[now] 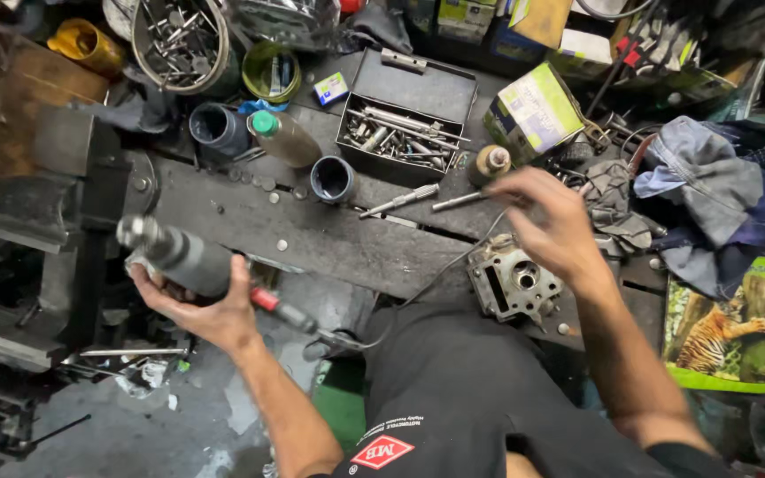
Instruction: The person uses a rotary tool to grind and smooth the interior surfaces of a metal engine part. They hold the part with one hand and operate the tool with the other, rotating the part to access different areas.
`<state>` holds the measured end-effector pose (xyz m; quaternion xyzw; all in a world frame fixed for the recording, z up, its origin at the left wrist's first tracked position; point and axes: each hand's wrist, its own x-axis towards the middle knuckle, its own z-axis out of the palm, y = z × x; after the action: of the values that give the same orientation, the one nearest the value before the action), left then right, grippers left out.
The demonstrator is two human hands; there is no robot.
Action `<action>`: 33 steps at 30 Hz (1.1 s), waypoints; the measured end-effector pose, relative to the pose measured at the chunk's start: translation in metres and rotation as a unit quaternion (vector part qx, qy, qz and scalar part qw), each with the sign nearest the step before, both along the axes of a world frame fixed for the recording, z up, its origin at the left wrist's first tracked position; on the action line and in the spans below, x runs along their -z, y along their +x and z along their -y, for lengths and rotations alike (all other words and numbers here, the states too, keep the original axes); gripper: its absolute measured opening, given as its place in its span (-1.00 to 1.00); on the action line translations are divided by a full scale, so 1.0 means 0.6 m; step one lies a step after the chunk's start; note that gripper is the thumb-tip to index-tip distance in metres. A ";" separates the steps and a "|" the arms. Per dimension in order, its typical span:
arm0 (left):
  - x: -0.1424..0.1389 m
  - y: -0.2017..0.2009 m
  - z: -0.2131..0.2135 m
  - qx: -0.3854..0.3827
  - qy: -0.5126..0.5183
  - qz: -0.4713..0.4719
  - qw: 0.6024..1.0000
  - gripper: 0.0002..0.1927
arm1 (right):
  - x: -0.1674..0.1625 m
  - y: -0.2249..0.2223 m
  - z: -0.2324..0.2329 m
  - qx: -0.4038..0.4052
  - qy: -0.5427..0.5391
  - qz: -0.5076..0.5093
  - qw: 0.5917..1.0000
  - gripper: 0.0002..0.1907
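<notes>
Figure: person seen from above | Left hand [210,305]: bare, no glove, ring or watch visible | Right hand [551,226]: bare, likewise unadorned | Forearms: uncovered to the frame's lower edge | Garment: black top [480,398], sleeves not reaching the forearms | Marking: red diamond-shaped patch with white edging [382,451], small white print above it

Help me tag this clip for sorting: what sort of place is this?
Most likely a small repair workshop. A cluttered, grimy workbench carries an open metal box of tools and a bare engine part, with a vise at its end. The left hand grips a corded power tool.
</notes>
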<state>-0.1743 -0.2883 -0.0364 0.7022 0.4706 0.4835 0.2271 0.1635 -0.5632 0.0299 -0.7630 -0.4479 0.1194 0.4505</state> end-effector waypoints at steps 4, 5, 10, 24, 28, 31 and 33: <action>0.041 0.038 0.105 0.118 -0.096 0.180 0.972 0.06 | 0.070 0.024 -0.107 -0.164 -0.101 0.170 0.966 -0.78; 0.060 0.056 0.132 0.168 -0.130 0.238 0.948 0.02 | 0.099 0.020 -0.139 -0.171 -0.118 0.187 0.960 -0.77; 0.130 0.119 0.249 0.219 -0.159 0.225 0.936 -0.01 | 0.215 0.015 -0.221 -0.212 -0.132 0.305 0.919 -0.67; 0.307 0.096 0.286 0.288 -0.169 0.304 0.892 -0.93 | 0.269 -0.007 -0.155 -0.229 -0.064 0.232 0.943 -0.69; 0.310 0.124 0.298 0.269 -0.153 0.300 0.903 -0.82 | 0.257 -0.029 -0.131 -0.167 0.047 0.061 0.983 -0.70; 0.322 0.145 0.328 0.251 -0.145 0.340 0.895 -0.63 | 0.240 -0.085 -0.097 -0.177 0.101 -0.284 0.937 -0.73; 0.337 0.151 0.352 0.239 -0.139 0.302 0.912 -0.62 | 0.227 -0.127 -0.059 -0.250 0.119 -0.316 0.908 -0.73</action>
<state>-0.0835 -0.4997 -0.2389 0.5756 0.2600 0.5336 0.5625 0.0872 -0.5279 -0.1061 -0.4890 -0.4694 0.4085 0.6112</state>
